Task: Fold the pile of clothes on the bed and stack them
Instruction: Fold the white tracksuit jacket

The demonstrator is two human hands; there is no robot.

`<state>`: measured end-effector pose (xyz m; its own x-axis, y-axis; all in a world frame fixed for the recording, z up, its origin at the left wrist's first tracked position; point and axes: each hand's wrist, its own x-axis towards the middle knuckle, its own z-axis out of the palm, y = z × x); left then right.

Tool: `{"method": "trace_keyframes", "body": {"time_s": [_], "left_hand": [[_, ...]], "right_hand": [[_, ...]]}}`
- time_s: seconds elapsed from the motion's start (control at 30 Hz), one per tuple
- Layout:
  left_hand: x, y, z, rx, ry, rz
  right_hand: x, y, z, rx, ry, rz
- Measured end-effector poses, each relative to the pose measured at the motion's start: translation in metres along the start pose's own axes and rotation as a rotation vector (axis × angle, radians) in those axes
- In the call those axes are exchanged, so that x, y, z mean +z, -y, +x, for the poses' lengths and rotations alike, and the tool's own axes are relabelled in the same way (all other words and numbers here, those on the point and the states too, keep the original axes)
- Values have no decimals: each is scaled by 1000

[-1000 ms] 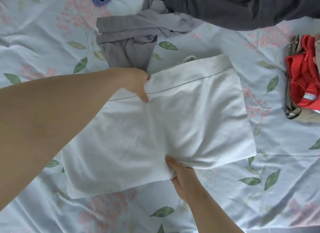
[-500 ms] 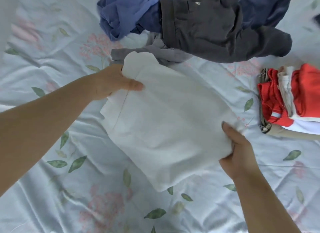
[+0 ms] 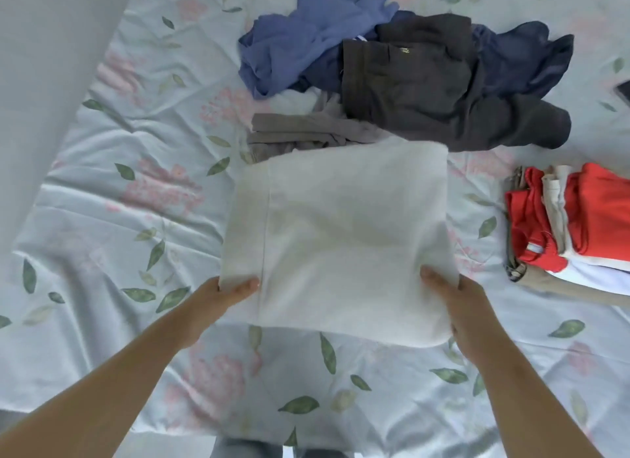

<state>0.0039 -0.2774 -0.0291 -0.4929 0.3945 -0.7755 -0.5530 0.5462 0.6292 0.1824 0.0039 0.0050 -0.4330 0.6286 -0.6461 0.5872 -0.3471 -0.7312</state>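
A folded white garment [image 3: 341, 239] is held up over the bed in the middle of the view. My left hand [image 3: 218, 300] grips its near left corner, thumb on top. My right hand [image 3: 456, 304] grips its near right edge, thumb on top and fingers hidden beneath. Behind it lies the unfolded pile: a grey piece [image 3: 306, 133], a blue piece [image 3: 306, 38], dark grey trousers [image 3: 426, 89] and a navy piece [image 3: 521, 58]. At the right edge sits a stack of folded clothes [image 3: 579, 225] in red, beige and white.
The bed carries a pale blue sheet [image 3: 119, 218] printed with pink flowers and green leaves. Its left edge runs diagonally at the far left, with bare floor beyond. A small dark object [image 3: 624, 91] shows at the right border.
The garment has been turned square to me and lifted. My left hand moved from its far corner to the near left corner; my right hand shifted along to the near right edge.
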Motion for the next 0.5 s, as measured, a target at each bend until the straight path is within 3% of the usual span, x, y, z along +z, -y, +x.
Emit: {"method": "trace_keyframes", "body": {"time_s": [0.1, 0.2, 0.27, 0.4, 0.5], "left_hand": [[13, 58, -10, -299, 66, 152], [27, 77, -8, -367, 69, 114], [35, 67, -2, -319, 7, 41], [48, 43, 23, -92, -304, 40], [56, 24, 35, 25, -388, 191]], "right_hand": [[7, -80, -9, 210, 51, -261], [6, -116, -18, 312, 64, -307], [6, -112, -12, 300, 23, -271], [17, -88, 13, 295, -13, 47], [27, -73, 30, 207, 0, 14]]}}
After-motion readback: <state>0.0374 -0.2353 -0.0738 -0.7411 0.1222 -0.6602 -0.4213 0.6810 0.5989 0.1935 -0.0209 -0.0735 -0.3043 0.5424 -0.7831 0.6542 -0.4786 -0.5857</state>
